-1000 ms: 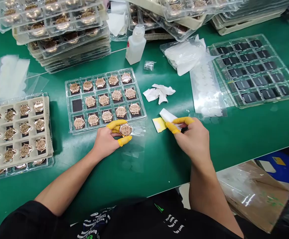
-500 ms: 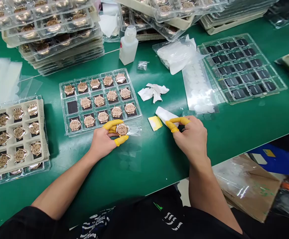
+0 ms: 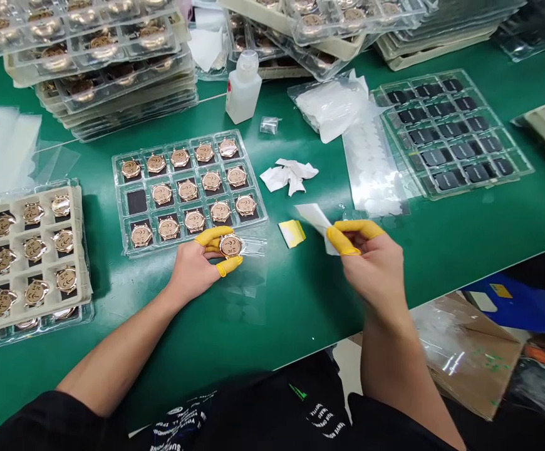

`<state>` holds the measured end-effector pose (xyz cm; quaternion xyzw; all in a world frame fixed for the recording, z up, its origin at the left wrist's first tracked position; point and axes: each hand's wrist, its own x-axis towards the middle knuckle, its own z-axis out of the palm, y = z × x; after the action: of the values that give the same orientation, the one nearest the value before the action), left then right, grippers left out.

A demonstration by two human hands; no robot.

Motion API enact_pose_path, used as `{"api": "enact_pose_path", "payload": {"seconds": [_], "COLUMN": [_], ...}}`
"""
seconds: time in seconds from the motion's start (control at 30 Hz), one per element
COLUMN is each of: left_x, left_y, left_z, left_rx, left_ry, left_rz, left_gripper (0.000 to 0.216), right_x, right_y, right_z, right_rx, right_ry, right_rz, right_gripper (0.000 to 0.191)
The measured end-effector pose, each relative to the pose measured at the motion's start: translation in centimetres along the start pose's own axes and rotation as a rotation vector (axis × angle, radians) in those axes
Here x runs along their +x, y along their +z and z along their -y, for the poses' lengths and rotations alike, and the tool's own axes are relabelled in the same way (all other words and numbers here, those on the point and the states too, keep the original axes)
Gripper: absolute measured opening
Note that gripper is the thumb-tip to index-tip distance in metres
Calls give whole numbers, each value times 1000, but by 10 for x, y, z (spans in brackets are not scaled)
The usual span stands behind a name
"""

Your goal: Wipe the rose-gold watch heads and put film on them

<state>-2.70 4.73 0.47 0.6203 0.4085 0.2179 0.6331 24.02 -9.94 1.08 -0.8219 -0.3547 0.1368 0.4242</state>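
My left hand (image 3: 197, 263), with yellow finger cots on thumb and fingers, holds a rose-gold watch case (image 3: 230, 245) by its edges, printed back facing up. It is over the front edge of a clear tray (image 3: 119, 213) with similar cases; one compartment shows only its black lining. My right hand (image 3: 371, 260), also in yellow finger cots, pinches a folded white wipe (image 3: 317, 218) above the mat. A small yellow-and-white pad (image 3: 292, 233) lies just left of that wipe. Crumpled white wipes (image 3: 290, 175) rest behind the pad.
A white plastic bottle (image 3: 243, 88) stands behind the tray. Stacked trays (image 3: 122, 106) rise at back left, and a beige tray of watch cases (image 3: 84, 263) sits at left. At right are a sheet of round films (image 3: 376, 169) and a clear tray of black pieces (image 3: 479, 178).
My right hand has lifted the white wipe off the mat and moved slightly right, towards me. My left hand stays in place with the watch case.
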Motion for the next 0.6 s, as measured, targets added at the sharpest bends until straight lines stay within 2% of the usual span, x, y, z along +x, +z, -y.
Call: {"api": "enact_pose_path", "payload": {"seconds": [0.07, 0.1, 0.23, 0.37, 0.47, 0.53, 0.6], "left_x": [0, -1, -1, -2, -2, -2, -2], "left_y": [0, 0, 0, 0, 0, 1, 1], "left_z": [-1, -1, 1, 2, 0, -1, -2], "left_rx": [9, 11, 20, 29, 22, 11, 6], "left_ry": [0, -1, -5, 3, 9, 7, 5], "left_rz": [1, 1, 6, 0, 0, 5, 5], "left_gripper": [59, 59, 59, 59, 58, 57, 57], "right_x": [4, 7, 15, 15, 13, 16, 25], "right_y": [-4, -6, -16, -19, -20, -23, -28], "right_z": [-2, -3, -6, -3, -5, -7, -9], "right_rx": [181, 183, -41, -82, -327, -575, -681], "right_ry": [134, 173, 237, 243, 75, -29, -42], "right_rz": [43, 84, 280, 314, 226, 74, -73], "right_gripper": [33, 35, 31, 44, 42, 39, 37]}}
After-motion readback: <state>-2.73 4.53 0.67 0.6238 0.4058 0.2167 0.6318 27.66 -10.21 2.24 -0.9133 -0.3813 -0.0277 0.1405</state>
